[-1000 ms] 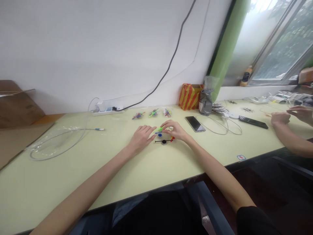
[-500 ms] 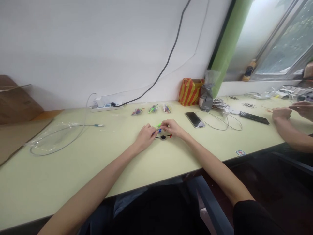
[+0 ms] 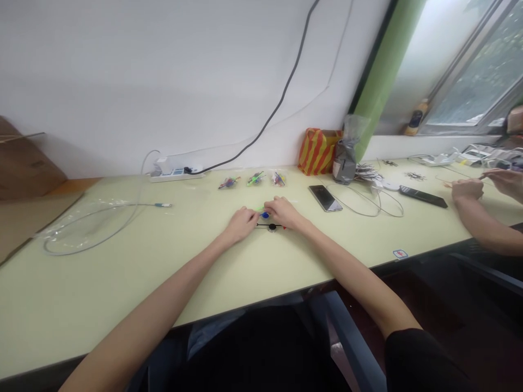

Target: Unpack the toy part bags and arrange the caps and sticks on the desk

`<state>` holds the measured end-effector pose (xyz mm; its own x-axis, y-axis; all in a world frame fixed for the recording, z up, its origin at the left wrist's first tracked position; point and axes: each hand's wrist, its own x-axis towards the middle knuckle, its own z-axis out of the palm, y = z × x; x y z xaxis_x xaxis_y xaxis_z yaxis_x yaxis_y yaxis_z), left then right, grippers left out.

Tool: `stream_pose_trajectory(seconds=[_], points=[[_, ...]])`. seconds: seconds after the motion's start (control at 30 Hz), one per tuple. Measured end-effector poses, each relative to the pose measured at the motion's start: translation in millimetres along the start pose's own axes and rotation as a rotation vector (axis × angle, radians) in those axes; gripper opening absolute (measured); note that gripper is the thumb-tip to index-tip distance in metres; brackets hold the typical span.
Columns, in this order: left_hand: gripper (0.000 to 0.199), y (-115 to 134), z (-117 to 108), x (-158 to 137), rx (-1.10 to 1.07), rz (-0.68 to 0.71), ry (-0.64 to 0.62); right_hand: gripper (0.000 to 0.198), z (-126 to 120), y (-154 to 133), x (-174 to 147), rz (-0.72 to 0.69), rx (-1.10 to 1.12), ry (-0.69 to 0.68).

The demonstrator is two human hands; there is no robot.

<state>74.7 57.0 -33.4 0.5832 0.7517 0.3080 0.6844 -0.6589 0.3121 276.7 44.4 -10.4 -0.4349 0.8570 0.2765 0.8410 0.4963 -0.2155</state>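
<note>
Table [image 3: 245,283]: pale yellow-green, set along a white wall [image 3: 143,71].
Sticker [image 3: 400,254]: at front edge, to the right.
Black piece [image 3: 272,226]: on table in front of both hands, slim arm either side of a round middle; red bit [image 3: 285,227] at right end, partly covered.
Left hand [image 3: 242,223]: fingers bunched together at left end of blue piece [image 3: 265,215]; pinching or merely touching, cannot tell.
Right hand [image 3: 284,212]: fingers bent, close together over right side of blue piece; clamped or not, cannot tell.
Blue piece: between both hands, just behind black piece, partly covered.
Green piece [image 3: 260,209]: just behind blue piece, mostly hidden.
Grey cable [image 3: 163,205]: looped well to the left, beside clear plastic.
Phone [image 3: 325,198]: screen up, beyond right hand, to the right.
Remote [image 3: 423,196]: dark, farther right.
Other person's hands [image 3: 468,189]: near each other at far right.
Packets [image 3: 256,178]: three in a row near wall, bright-coloured pieces inside.
Power strip [image 3: 177,174]: against wall, left, dark cord plugged in.
Striped bag [image 3: 317,152]: red and yellow, upright beside grey bag [image 3: 345,163].
Bottle [image 3: 417,117]: on sill by window.
</note>
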Motion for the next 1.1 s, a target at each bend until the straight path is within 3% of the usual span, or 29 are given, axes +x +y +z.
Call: stream_pose_trajectory(seconds=[0.37, 0.77, 0.97, 1.1], points=[[0.043, 6, 3, 2, 0.031, -0.099, -0.03, 0.025, -7, -6, -1, 0.138, -0.006, -0.09], [0.041, 9, 1, 4, 0.018, -0.156, -0.026, 0.023, 1, -4, 1, 0.238, 0.01, -0.132], [0.034, 12, 4, -3, 0.007, -0.149, 0.076, 0.028, 0, 0, -5, 0.166, 0.026, -0.075], [0.023, 7, -11, -8, 0.043, -0.22, 0.266, 0.021, -2, 11, -14, 0.02, 0.175, 0.039]])
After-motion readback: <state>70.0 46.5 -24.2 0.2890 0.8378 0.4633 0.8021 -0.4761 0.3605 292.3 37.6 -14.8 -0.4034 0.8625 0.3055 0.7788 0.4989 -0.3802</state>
